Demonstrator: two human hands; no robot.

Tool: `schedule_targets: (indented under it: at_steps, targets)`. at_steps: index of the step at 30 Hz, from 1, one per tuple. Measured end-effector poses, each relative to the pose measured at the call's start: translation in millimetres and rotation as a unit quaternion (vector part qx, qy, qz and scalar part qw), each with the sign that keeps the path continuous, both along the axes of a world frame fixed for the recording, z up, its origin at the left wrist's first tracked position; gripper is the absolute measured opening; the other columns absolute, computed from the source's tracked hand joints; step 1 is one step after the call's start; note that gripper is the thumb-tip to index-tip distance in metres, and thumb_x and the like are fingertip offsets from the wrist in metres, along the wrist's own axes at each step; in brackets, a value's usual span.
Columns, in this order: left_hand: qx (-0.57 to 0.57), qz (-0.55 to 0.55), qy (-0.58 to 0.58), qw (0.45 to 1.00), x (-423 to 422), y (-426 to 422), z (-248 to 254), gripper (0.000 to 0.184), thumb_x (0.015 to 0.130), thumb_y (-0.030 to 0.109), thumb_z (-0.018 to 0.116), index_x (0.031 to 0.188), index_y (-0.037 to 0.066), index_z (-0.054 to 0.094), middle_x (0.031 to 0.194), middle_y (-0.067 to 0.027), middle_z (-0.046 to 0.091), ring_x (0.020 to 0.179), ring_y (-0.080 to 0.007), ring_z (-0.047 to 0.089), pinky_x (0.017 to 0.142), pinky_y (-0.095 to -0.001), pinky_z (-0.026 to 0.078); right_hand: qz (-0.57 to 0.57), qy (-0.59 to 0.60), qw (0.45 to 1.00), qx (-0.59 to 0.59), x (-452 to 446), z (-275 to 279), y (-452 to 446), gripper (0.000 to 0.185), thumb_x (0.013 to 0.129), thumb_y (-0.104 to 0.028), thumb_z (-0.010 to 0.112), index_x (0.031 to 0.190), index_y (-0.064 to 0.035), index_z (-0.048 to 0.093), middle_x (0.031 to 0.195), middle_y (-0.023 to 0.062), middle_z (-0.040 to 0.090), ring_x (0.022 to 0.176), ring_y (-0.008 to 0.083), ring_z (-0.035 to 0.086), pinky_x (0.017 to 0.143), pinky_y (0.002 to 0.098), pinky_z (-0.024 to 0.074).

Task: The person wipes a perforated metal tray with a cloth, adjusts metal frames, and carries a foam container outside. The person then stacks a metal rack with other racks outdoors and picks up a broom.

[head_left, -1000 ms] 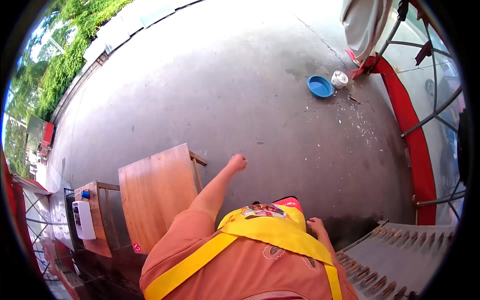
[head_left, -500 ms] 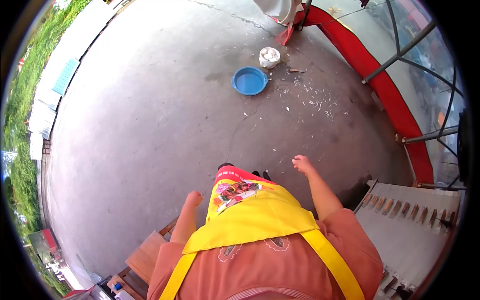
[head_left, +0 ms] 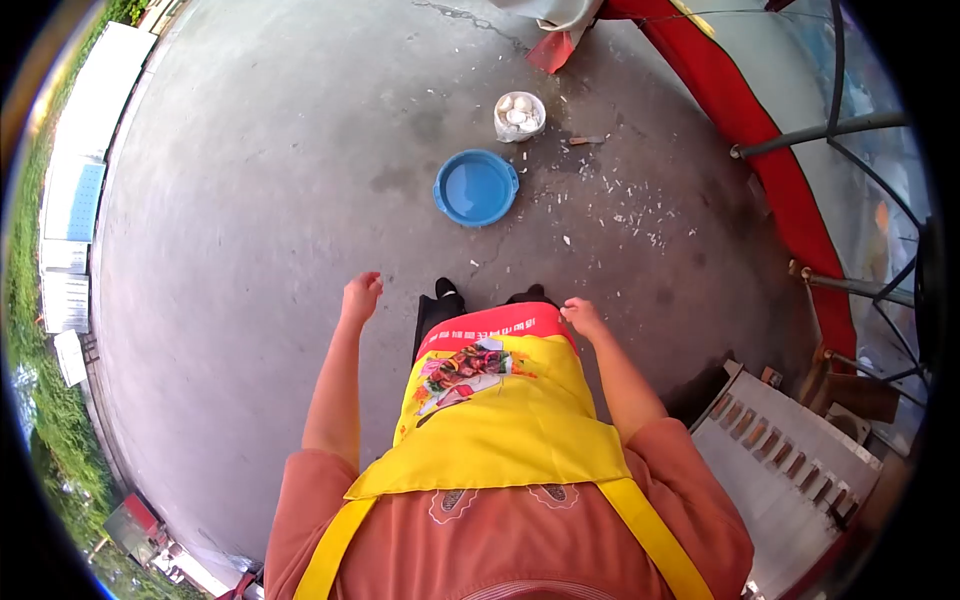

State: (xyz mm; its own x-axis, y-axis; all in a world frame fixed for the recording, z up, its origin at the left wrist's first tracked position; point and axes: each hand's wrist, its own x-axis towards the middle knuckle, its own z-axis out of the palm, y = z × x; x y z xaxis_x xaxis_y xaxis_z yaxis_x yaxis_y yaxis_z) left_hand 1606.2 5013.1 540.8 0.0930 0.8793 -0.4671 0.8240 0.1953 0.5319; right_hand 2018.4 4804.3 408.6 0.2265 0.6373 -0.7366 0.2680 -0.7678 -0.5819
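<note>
My left hand [head_left: 362,296] hangs over the concrete floor, left of my apron, with its fingers loosely curled in and nothing visible in them. Beside the apron's red hem is my right hand [head_left: 581,317], also curled and holding nothing that I can see. I wear a yellow apron [head_left: 520,420] with a red lower band. On the floor ahead of my shoes stands a blue basin [head_left: 476,188], which looks to hold water. Just behind it, a white container [head_left: 520,117] is filled with several pale, rounded pieces. Neither hand touches these things.
A knife-like tool [head_left: 587,140] lies right of the container, and white scraps [head_left: 640,215] litter the floor. Red sheeting [head_left: 760,160] and metal poles [head_left: 830,135] border the right side. A grey board with a row of brown-handled items [head_left: 775,450] stands at lower right.
I have come closer to the basin and container. My left hand has swung forward, while my right hand has drawn in beside the apron. My shoes show more fully now.
</note>
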Motion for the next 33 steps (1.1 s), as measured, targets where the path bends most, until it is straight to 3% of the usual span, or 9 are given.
schedule_targets:
  at_steps: [4, 7, 10, 12, 15, 18, 23, 30, 33]
  targets:
    - [0.025, 0.036, -0.11, 0.993, 84.0, 48.6, -1.3, 0.028, 0.077, 0.017, 0.052, 0.098, -0.001, 0.055, 0.078, -0.0129, 0.062, 0.071, -0.018, 0.06, 0.065, -0.0274, 0.046, -0.092, 0.049, 0.99, -0.092, 54.9, -1.4, 20.3, 0.032, 0.072, -0.021, 0.059, 0.097, -0.0009, 0.056, 0.082, 0.0104, 0.061, 0.064, 0.0166, 0.059, 0.06, 0.0283, 0.0459]
    - [-0.066, 0.068, -0.065, 0.993, 100.2, 15.0, -38.3, 0.028, 0.076, 0.017, 0.053, 0.097, -0.002, 0.055, 0.078, -0.0128, 0.062, 0.07, -0.0178, 0.06, 0.065, -0.0273, 0.046, 0.096, -0.048, 0.993, -0.053, 122.9, -68.1, 21.8, 0.03, 0.073, -0.02, 0.059, 0.096, -0.0018, 0.056, 0.082, 0.0089, 0.061, 0.063, 0.0139, 0.058, 0.054, 0.027, 0.0451]
    - [-0.151, -0.009, 0.024, 0.988, 102.1, -29.0, -54.1, 0.029, 0.075, 0.017, 0.054, 0.097, -0.001, 0.056, 0.076, -0.0115, 0.062, 0.069, -0.0166, 0.06, 0.065, -0.027, 0.046, -0.055, 0.012, 0.993, -0.104, 167.8, -5.5, 87.9, 0.026, 0.074, -0.02, 0.059, 0.094, -0.0029, 0.056, 0.077, 0.0061, 0.06, 0.063, 0.0112, 0.056, 0.052, 0.0248, 0.0437]
    - [-0.181, -0.066, 0.076, 0.978, 95.3, -45.5, -50.1, 0.029, 0.074, 0.017, 0.054, 0.098, 0.0, 0.056, 0.076, -0.0106, 0.061, 0.068, -0.0155, 0.059, 0.063, -0.0273, 0.046, -0.129, 0.046, 0.986, -0.098, 188.9, -10.9, 102.8, 0.025, 0.074, -0.02, 0.059, 0.092, -0.0026, 0.056, 0.074, 0.0048, 0.059, 0.061, 0.0105, 0.055, 0.051, 0.0238, 0.0429]
    - [-0.197, 0.037, 0.013, 0.98, 80.2, -29.3, -46.4, 0.029, 0.075, 0.018, 0.053, 0.097, 0.001, 0.056, 0.073, -0.01, 0.061, 0.067, -0.0155, 0.059, 0.063, -0.0278, 0.045, -0.158, 0.03, 0.985, -0.059, 198.8, -33.1, 100.8, 0.025, 0.074, -0.02, 0.058, 0.091, -0.0019, 0.056, 0.073, 0.0039, 0.058, 0.06, 0.01, 0.054, 0.05, 0.0232, 0.042]
    - [-0.195, 0.028, 0.082, 0.977, 82.4, 11.2, -30.3, 0.027, 0.075, 0.017, 0.053, 0.096, 0.001, 0.057, 0.073, -0.0099, 0.062, 0.07, -0.0178, 0.06, 0.066, -0.028, 0.045, -0.221, 0.081, 0.966, -0.104, 174.3, -19.4, 86.4, 0.026, 0.075, -0.02, 0.058, 0.093, -0.002, 0.055, 0.074, 0.0037, 0.058, 0.059, 0.01, 0.054, 0.052, 0.0236, 0.0422]
    - [-0.17, -0.189, 0.156, 0.955, 92.3, 87.9, -42.6, 0.027, 0.074, 0.021, 0.054, 0.096, 0.005, 0.058, 0.077, -0.0129, 0.062, 0.075, -0.0249, 0.059, 0.068, -0.0321, 0.045, -0.249, 0.126, 0.951, -0.137, 112.6, -29.5, 20.4, 0.028, 0.078, -0.024, 0.054, 0.101, -0.0089, 0.052, 0.083, 0.0036, 0.058, 0.069, 0.0128, 0.055, 0.057, 0.0275, 0.0428]
    - [-0.185, -0.424, 0.178, 0.868, 141.8, 192.8, -91.9, 0.027, 0.073, 0.021, 0.054, 0.095, 0.006, 0.058, 0.088, -0.014, 0.06, 0.084, -0.0267, 0.058, 0.073, -0.034, 0.045, -0.588, 0.151, 0.787, -0.105, -30.2, -9.8, -92.5, 0.026, 0.077, -0.023, 0.053, 0.099, -0.0071, 0.052, 0.081, 0.0041, 0.058, 0.069, 0.0131, 0.056, 0.056, 0.0263, 0.0427]
    - [-0.128, -0.53, 0.22, 0.809, 178.9, 210.5, -97.0, 0.026, 0.073, 0.021, 0.054, 0.094, 0.005, 0.058, 0.088, -0.0143, 0.061, 0.082, -0.028, 0.058, 0.072, -0.0346, 0.045, -0.564, 0.105, 0.802, -0.167, -91.6, -3.3, -132.3, 0.026, 0.076, -0.021, 0.053, 0.098, -0.0072, 0.052, 0.079, 0.0036, 0.058, 0.067, 0.013, 0.055, 0.055, 0.0262, 0.0425]
